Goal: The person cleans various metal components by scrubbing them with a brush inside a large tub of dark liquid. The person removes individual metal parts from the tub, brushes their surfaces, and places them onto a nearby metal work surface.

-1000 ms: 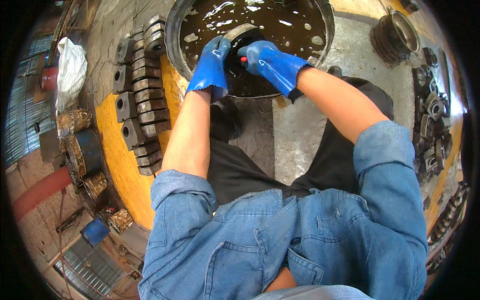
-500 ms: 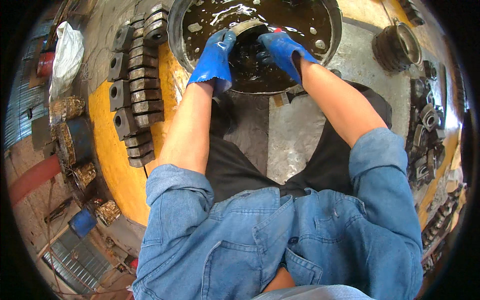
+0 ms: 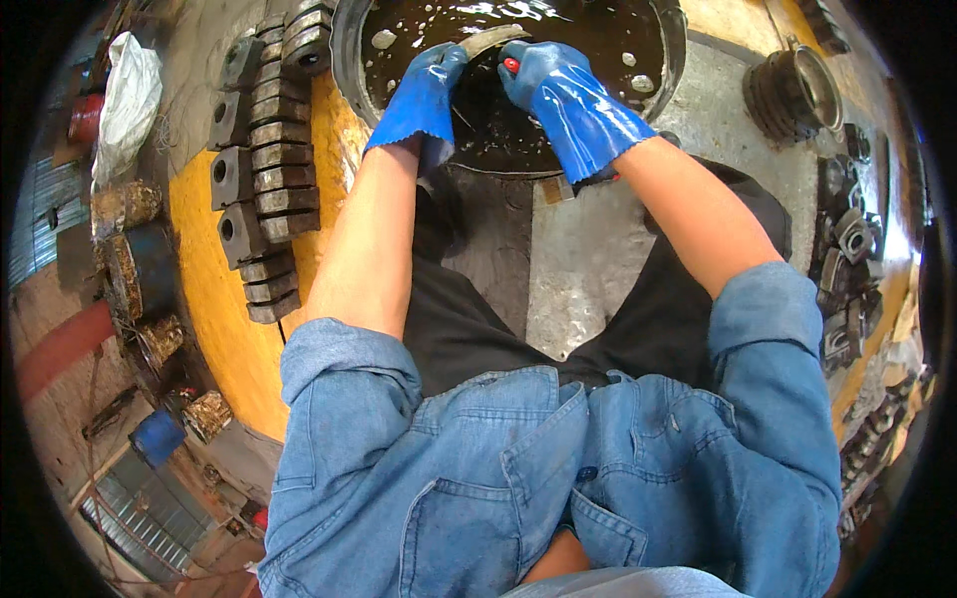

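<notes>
Both hands wear blue rubber gloves and are over a round, dark-rimmed basin of dark brown liquid with pale foam patches. My left hand is closed on the left end of a pale, curved metal piece, its lower side dark. Beside that piece's right end, my right hand is closed around a thing whose red round end sticks out by the thumb. The rest of that thing is hidden by the glove.
To the left, rows of blocky metal parts, some with round holes, stand on a yellow surface. A stack of metal rings sits at the right, with dark metal parts nearer. A white sack lies far left.
My right hand has turned and come up out of the basin's middle, its red-ended thing shifting left. My left hand has moved slightly up with the curved metal piece.
</notes>
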Demonstrator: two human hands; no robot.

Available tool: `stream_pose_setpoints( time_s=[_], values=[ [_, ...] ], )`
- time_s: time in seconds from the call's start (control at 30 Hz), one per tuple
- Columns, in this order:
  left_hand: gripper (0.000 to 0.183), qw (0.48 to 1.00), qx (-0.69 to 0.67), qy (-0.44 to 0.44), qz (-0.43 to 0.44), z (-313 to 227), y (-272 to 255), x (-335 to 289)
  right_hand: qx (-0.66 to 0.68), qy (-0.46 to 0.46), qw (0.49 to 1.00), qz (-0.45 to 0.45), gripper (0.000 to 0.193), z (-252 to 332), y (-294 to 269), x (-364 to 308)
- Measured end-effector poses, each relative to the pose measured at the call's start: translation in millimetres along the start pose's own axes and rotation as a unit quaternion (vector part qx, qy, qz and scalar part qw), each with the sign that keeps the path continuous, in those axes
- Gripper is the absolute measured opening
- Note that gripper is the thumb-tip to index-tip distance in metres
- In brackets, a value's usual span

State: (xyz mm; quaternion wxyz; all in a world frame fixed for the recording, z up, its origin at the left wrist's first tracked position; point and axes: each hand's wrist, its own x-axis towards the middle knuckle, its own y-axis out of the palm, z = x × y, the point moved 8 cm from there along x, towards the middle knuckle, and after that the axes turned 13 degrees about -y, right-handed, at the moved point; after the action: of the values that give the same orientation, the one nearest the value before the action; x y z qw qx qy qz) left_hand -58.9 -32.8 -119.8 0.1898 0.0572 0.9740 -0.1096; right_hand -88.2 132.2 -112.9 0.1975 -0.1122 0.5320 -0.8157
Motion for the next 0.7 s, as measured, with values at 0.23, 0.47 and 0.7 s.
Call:
stream_pose_setpoints(
  time_s=[0.23,0.47,0.7],
  values=[
    [0.056,0.999,-0.009,-0.020,-0.029,14.5,-17.5,2.2,0.493,0.135,0.859,0.037,0.035,-35.5,43.5,-15.4],
    [0.042,1.000,-0.014,-0.022,0.004,16.6,-10.8,9.3,0.266,-0.161,0.950,-0.030,0.026,-37.0,35.3,-3.0],
    [0.056,0.996,-0.050,-0.072,0.020,-3.6,0.4,-5.8,-0.073,-0.044,0.988,0.127,0.034,17.6,18.5,-9.8]
  ],
)
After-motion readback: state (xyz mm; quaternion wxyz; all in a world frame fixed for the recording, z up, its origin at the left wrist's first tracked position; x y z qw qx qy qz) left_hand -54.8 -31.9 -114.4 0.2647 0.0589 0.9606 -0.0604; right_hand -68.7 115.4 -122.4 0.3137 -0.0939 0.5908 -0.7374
